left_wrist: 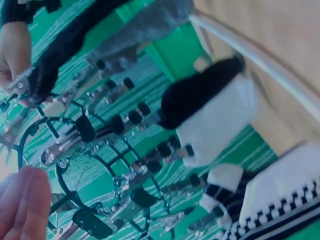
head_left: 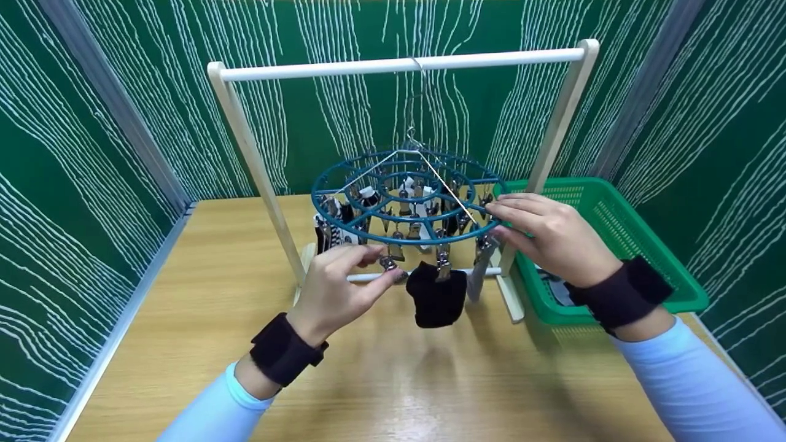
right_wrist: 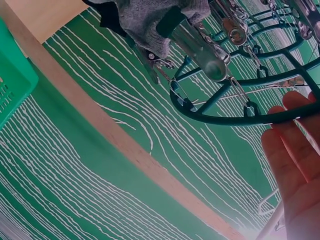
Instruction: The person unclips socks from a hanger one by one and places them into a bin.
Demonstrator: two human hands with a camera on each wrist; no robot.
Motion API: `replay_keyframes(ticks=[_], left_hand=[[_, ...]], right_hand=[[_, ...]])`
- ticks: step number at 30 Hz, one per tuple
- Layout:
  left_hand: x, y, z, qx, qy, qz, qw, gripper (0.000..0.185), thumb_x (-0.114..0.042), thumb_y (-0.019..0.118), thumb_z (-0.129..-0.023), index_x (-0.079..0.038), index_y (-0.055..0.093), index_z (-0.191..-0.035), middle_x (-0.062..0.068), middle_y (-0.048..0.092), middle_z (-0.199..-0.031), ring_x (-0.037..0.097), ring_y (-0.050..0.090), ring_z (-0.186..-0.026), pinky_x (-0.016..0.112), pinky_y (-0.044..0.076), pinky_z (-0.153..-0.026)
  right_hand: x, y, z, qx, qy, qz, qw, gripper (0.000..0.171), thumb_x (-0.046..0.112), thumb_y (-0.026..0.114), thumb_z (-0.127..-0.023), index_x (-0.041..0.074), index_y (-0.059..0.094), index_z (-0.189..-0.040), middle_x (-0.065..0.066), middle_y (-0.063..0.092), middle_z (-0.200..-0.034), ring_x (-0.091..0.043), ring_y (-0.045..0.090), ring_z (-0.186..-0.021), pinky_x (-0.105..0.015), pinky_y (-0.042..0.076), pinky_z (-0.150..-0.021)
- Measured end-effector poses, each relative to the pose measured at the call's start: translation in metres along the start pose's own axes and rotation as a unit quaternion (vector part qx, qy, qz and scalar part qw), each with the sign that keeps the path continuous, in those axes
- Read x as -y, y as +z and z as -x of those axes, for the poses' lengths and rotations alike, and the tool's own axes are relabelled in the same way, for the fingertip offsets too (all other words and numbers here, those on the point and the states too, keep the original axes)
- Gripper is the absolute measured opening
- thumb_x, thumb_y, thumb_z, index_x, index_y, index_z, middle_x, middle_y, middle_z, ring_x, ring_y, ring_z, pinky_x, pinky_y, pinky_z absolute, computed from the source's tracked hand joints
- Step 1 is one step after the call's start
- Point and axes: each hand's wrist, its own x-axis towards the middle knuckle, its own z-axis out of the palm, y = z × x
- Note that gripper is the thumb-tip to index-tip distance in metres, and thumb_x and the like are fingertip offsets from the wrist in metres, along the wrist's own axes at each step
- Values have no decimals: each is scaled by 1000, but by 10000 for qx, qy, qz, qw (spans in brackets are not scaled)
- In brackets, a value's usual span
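now left hand (head_left: 334, 288) pinches clip (head_left: 389, 263); right hand (head_left: 549, 236) grips hanger ring (head_left: 344, 224).

Head view is bright n even, lit from overhead w/ a soft glare patch on the wooden table (head_left: 393, 393) and faint shadows there. Edges bend a bit, wide-angle lens. Both wrist views are washed out w/ a bluish cast, close stuff blurry, blown-out white spot at the bottom edge.

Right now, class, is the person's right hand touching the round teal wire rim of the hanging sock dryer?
Touching. In the right wrist view the fingers of the right hand lie against the teal rim; the head view agrees.
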Motion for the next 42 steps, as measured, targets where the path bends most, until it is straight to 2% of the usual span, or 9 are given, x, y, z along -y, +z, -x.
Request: replay_keyframes(ticks=[2, 8, 10, 13, 17, 20, 28, 37, 42], left_hand=[[1, -2, -1, -211, 347, -116, 9991, 30, -18, 99, -80, -1, 78, -94, 10, 81, -87, 20, 76, -76, 31, 65, -71], [1, -3, -7, -901, 1464, -487, 9839, 34, -32, 82, -99, -5, 68, -86, 4, 65, -74, 18, 59, -66, 27, 52, -60], [0, -4, -11, -1013, 1772, -782, 9758, 29, -29, 78, -102, -4, 68, -92, 6, 65, -80, 21, 61, -73, 29, 56, -66], [-1, -4, -17, -873, 2011, -1266, 9674, 24, -21, 83, -98, -1, 74, -108, 12, 71, -100, 27, 68, -93, 34, 63, -83], [-2, -6, -23, -397, 2023, -1755, 9626, 39, -15, 89, -91, 1, 77, -124, 17, 77, -123, 32, 73, -114, 41, 63, -101], [-4, -6, -25, -210, 2034, -1943, 9594, 36, -10, 89, -91, 0, 79, -124, 16, 80, -123, 29, 76, -113, 40, 63, -102], [-1, -11, -23, -303, 1954, -1866, 9623, 21, -4, 85, -92, -3, 83, -113, 11, 84, -106, 25, 80, -96, 38, 66, -92], [12, -15, -21, -393, 1676, -1629, 9715, 25, 2, 89, -85, 2, 83, -110, 15, 84, -109, 29, 81, -103, 43, 66, -96], [21, -18, -21, -341, 1602, -1475, 9754, 27, 5, 88, -86, 4, 82, -112, 18, 83, -111, 31, 81, -106, 45, 64, -100]], right_hand=[[0, 0, 0, -46, -75, 40, 10000, 41, 3, 85, -92, -1, 76, -131, -23, 79, -123, -41, 77, -114, -57, 63, -96], [-1, 1, 0, -160, -255, 86, 9995, 41, 1, 85, -91, -1, 76, -131, -23, 79, -122, -41, 76, -113, -57, 64, -95], [0, 2, 0, -161, -260, 78, 9995, 41, 1, 85, -91, -1, 76, -131, -23, 79, -122, -41, 76, -113, -57, 64, -95], [1, 3, 0, -164, -237, 82, 9996, 41, 1, 86, -90, -1, 76, -131, -23, 80, -121, -41, 76, -112, -57, 64, -94], [3, 4, 0, -212, -262, 55, 9994, 41, 1, 86, -89, -1, 77, -129, -22, 80, -119, -39, 77, -110, -55, 65, -92], [4, 6, -1, -252, -318, 59, 9992, 41, 1, 87, -88, -1, 78, -128, -22, 81, -116, -39, 77, -108, -54, 66, -91], [9, 8, -2, -471, -448, -20, 9979, 33, 14, 84, -96, -2, 79, -124, -21, 81, -108, -38, 76, -101, -53, 66, -86], [17, 9, -5, -661, -533, -97, 9963, 39, 32, 65, -110, -1, 80, -121, -18, 82, -104, -34, 76, -95, -49, 66, -81], [21, 9, -8, -759, -654, -58, 9950, 40, 33, 62, -111, -1, 80, -121, -18, 82, -102, -34, 76, -93, -49, 65, -80]])
